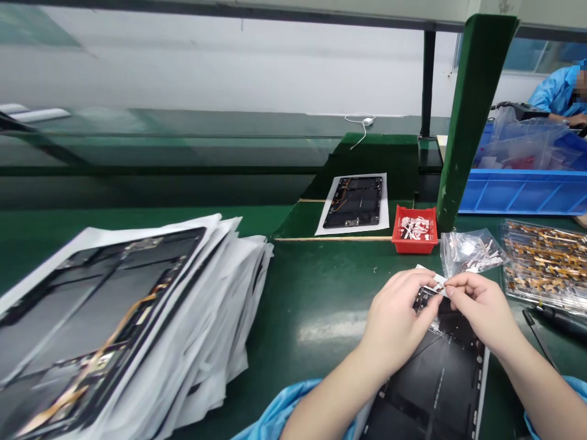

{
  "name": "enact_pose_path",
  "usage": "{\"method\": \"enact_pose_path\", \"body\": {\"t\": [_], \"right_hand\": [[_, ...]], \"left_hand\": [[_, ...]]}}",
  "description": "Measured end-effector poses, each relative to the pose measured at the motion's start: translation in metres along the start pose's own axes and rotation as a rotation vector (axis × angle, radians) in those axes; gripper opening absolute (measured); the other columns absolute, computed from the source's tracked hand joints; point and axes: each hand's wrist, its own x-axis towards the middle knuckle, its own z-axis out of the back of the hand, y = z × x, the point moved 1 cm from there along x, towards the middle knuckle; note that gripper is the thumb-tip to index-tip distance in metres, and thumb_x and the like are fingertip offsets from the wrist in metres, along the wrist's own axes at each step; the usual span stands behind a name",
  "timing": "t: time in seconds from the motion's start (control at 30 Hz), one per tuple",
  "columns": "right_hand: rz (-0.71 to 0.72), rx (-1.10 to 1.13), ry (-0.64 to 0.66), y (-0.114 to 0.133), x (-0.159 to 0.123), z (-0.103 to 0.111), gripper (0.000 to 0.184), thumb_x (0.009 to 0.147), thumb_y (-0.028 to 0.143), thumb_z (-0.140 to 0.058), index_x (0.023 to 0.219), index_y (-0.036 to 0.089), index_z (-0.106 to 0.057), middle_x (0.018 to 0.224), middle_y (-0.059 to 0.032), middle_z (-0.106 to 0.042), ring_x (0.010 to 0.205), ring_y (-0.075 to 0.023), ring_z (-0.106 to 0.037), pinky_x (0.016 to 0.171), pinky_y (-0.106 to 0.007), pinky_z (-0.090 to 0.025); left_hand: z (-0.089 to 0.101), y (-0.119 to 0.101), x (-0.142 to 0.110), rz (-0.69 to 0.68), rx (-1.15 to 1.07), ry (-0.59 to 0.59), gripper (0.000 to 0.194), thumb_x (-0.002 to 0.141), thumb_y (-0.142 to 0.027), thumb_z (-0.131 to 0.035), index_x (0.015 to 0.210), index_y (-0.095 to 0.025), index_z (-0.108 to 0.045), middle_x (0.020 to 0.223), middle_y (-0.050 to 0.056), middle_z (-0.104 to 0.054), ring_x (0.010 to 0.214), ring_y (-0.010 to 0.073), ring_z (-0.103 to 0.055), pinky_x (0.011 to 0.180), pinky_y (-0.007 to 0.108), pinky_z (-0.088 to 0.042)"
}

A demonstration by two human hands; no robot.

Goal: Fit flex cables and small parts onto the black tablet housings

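Observation:
A black tablet housing [413, 397], its inside facing up, lies at the front right on a white sheet. At its far edge both of my hands come together. My left hand [397, 315] is closed over the upper left corner, thumb on the inside and fingers along the edge. With thumb and forefinger my right hand [481, 305] pinches a small white piece [439, 283] at that same edge. Fingertips cover most of the piece, so its exact kind is hidden.
Stacked tablet housings [114, 293] with paper sheets between stand at left. Beyond my hands are another housing [355, 201], a red bin [415, 244] of small white parts, a plastic bag [472, 250], a tray of flex cables [545, 263], a green post [474, 122] and a blue crate [523, 192].

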Motion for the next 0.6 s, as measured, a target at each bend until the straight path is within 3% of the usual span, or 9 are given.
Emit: {"method": "enact_pose_path", "body": {"t": [0.1, 0.2, 0.6], "right_hand": [[-0.037, 0.09, 0.037, 0.002, 0.0001, -0.0019, 0.025, 0.083, 0.043, -0.071, 0.085, 0.018, -0.071, 0.064, -0.0001, -0.065, 0.063, -0.0146, -0.057, 0.063, -0.027, -0.044], [-0.062, 0.171, 0.078, 0.0038, -0.0009, -0.0045, 0.029, 0.081, 0.046, -0.073, 0.084, 0.018, -0.07, 0.066, -0.0014, -0.067, 0.066, -0.0151, -0.06, 0.067, -0.028, -0.047], [-0.059, 0.262, 0.151, 0.0046, -0.0028, -0.0062, 0.027, 0.083, 0.045, -0.075, 0.081, 0.018, -0.075, 0.073, -0.003, -0.068, 0.071, -0.016, -0.06, 0.072, -0.03, -0.049]], "left_hand": [[-0.0049, -0.002, -0.003, -0.207, 0.223, -0.118, 0.003, 0.09, -0.018, -0.066, 0.091, -0.02, -0.067, 0.104, 0.006, -0.073, 0.099, 0.0236, -0.066, 0.083, 0.035, -0.054], [-0.0074, -0.0046, -0.0044, -0.289, 0.329, -0.184, 0.002, 0.091, -0.018, -0.066, 0.091, -0.02, -0.067, 0.101, 0.005, -0.074, 0.095, 0.0232, -0.065, 0.079, 0.034, -0.054], [-0.0068, -0.0058, -0.0037, -0.372, 0.349, -0.212, 0.01, 0.088, -0.012, -0.068, 0.097, -0.017, -0.069, 0.1, 0.005, -0.076, 0.095, 0.0226, -0.065, 0.084, 0.035, -0.057]]}}
